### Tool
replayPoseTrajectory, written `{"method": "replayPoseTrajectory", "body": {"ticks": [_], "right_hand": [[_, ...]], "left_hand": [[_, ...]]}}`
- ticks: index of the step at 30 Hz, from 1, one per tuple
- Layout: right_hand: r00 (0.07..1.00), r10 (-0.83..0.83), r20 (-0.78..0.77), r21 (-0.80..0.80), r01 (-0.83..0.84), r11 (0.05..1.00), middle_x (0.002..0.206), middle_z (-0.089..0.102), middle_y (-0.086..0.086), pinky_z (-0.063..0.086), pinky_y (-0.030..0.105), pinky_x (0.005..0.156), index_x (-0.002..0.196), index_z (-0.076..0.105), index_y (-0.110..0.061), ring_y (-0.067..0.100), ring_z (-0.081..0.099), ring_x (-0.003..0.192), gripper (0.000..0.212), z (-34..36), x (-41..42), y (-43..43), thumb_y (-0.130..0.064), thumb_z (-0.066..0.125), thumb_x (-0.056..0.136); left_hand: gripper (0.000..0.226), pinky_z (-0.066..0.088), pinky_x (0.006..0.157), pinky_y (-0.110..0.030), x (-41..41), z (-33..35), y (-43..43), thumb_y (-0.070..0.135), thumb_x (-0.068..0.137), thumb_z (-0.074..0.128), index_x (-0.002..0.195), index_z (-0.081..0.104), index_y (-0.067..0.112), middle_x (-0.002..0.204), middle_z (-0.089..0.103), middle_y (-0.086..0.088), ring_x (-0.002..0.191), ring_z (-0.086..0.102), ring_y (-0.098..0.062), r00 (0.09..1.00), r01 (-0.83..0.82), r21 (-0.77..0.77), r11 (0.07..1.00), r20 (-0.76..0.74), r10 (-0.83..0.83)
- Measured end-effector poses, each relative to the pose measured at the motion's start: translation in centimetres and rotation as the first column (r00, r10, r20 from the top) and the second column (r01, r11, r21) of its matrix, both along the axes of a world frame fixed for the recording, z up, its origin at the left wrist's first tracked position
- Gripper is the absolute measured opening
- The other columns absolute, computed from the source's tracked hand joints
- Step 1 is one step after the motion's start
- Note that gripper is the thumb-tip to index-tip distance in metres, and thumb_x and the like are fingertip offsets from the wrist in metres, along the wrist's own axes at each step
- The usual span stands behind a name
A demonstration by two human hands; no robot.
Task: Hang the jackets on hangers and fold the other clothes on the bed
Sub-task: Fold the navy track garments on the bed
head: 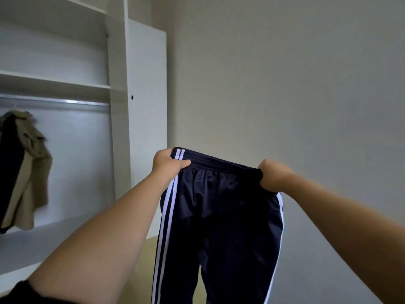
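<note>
Aloft in mid-air: navy track pants (219, 216) w/ white side stripes, held up by waistband. L hand (167, 166) clenched on one end, thumb over fabric; R hand (275, 175) clenched on other. Hanging straight down, hiding lower mid view. Behind, L side: open white wardrobe (118, 106), beige jacket (28, 172) hanging under rail (65, 102).

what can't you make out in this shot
Head view only.
1. Track pants: lower legs cut off by the bottom edge.
2. Right hand: fingertips hidden inside the waistband.
3. Beige jacket: blurred, hanger unclear.
4. Dark garment beside it: cut by the left edge.
5. Bed: out of frame.
</note>
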State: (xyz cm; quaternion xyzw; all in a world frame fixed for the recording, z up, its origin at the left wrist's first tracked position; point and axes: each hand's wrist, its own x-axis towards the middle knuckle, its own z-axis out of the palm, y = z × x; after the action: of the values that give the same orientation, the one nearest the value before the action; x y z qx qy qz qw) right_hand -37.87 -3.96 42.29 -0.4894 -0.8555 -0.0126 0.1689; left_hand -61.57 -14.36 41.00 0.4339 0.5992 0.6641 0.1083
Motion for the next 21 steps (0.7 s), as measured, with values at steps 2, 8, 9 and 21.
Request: {"method": "replayPoseTrajectory", "body": {"ticks": [2,8,9,21], "right_hand": [[0.998,0.016,-0.065,-0.113,-0.023,0.993,0.07,0.053,0.006,0.04,0.026,0.058,0.073,0.059,-0.003,0.022,0.051,0.068,0.011,0.3,0.6,0.5,-0.007,0.067,0.08],[0.488,-0.057,-0.871,-0.312,-0.459,0.832,0.082,0.069,0.015,0.054,0.029,0.069,0.094,0.066,0.005,0.026,0.065,0.071,0.015,0.6,2.0,1.4,0.007,0.064,0.08],[0.427,-0.083,-0.9,-0.319,-0.519,0.793,0.083,0.07,0.014,0.056,0.028,0.065,0.095,0.066,0.005,0.024,0.068,0.071,0.013,0.6,2.0,1.4,0.006,0.062,0.083],[0.329,-0.239,-0.914,-0.297,-0.14,0.945,0.084,0.06,0.027,0.053,0.049,0.087,0.102,0.057,0.018,0.023,0.054,0.077,0.034,0.7,-0.2,-0.4,-0.008,0.066,0.082]], "left_hand": [[0.021,0.052,0.083,-0.028,-0.7,0.1,-0.4,-0.003,0.076,0.072,0.089,0.069,0.014,0.09,0.07,-0.003,0.084,0.066,-0.019,1.0,-0.012,0.008,1.0,-0.011,0.012],[0.009,0.045,0.069,-0.019,-1.7,1.0,-0.7,0.002,0.082,0.068,0.085,0.064,0.01,0.077,0.06,0.006,0.074,0.056,-0.011,0.994,-0.11,0.09,0.99,0.024,0.109],[0.008,0.045,0.071,-0.021,-1.8,1.1,-0.7,0.004,0.082,0.067,0.083,0.062,0.01,0.077,0.059,0.005,0.074,0.055,-0.013,0.993,-0.122,0.074,0.99,0.021,0.12],[0.028,0.033,0.052,-0.023,2.5,1.7,0.1,0.01,0.082,0.064,0.061,0.046,0.013,0.059,0.044,0.0,0.061,0.043,-0.018,0.975,-0.21,-0.024,0.977,0.073,0.212]]}}
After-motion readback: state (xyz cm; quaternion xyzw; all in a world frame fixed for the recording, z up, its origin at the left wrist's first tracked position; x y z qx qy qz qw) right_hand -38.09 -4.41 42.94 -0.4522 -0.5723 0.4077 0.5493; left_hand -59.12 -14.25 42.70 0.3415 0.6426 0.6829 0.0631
